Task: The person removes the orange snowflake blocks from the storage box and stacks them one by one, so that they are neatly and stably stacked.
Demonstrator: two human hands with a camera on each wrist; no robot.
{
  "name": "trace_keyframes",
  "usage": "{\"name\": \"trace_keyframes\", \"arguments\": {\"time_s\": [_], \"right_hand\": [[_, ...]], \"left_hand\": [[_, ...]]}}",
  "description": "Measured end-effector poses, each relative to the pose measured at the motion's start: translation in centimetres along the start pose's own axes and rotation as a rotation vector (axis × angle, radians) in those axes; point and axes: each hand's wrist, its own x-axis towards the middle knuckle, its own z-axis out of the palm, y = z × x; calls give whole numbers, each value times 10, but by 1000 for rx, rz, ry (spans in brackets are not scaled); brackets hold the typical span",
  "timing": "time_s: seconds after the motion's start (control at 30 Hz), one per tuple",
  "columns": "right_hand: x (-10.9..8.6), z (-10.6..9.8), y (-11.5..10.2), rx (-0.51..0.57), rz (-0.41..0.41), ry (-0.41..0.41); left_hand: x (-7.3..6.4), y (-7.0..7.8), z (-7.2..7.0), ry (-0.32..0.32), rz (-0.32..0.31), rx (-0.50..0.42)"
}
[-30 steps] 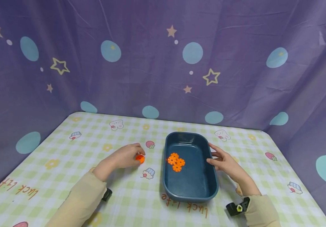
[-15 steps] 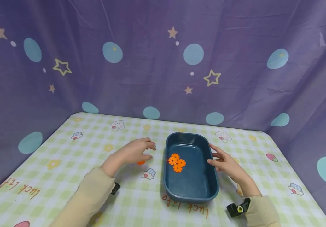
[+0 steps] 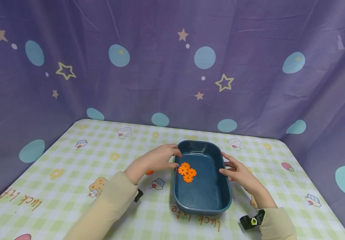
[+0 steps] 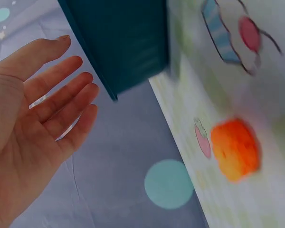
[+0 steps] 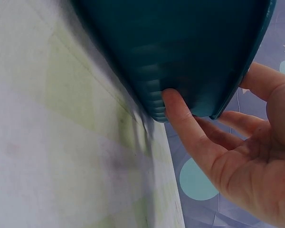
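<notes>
A dark blue rectangular tub (image 3: 208,196) stands on the table, with a joined cluster of orange notched discs (image 3: 187,172) lying at its inner left side. My left hand (image 3: 160,158) is at the tub's left rim, fingers spread and holding nothing; the left wrist view shows its fingers (image 4: 80,99) loosely extended beside the tub. My right hand (image 3: 240,173) holds the right wall, its thumb over the rim and fingers on the outer side (image 5: 180,111). Another orange piece (image 3: 149,172) lies on the cloth, partly hidden behind my left hand; the left wrist view shows it blurred.
A green-and-white checked cloth (image 3: 55,196) with printed cartoons covers the table. Purple curtains (image 3: 160,90) hang along its back and sides. Black wrist cameras (image 3: 252,220) sit at both sleeves.
My left hand let go of the loose orange piece, opened its fingers and moved right to the tub's left rim. The piece stays on the cloth. My right hand keeps its hold.
</notes>
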Motion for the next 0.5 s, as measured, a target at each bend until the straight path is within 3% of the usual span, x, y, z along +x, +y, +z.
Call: {"name": "trace_keyframes", "arguments": {"time_s": [0.27, 0.5], "right_hand": [[1, 0, 0, -3, 2, -4], [0, 0, -1, -7, 10, 6]], "left_hand": [[19, 16, 15, -70, 64, 105], [31, 19, 29, -122, 76, 106]]}}
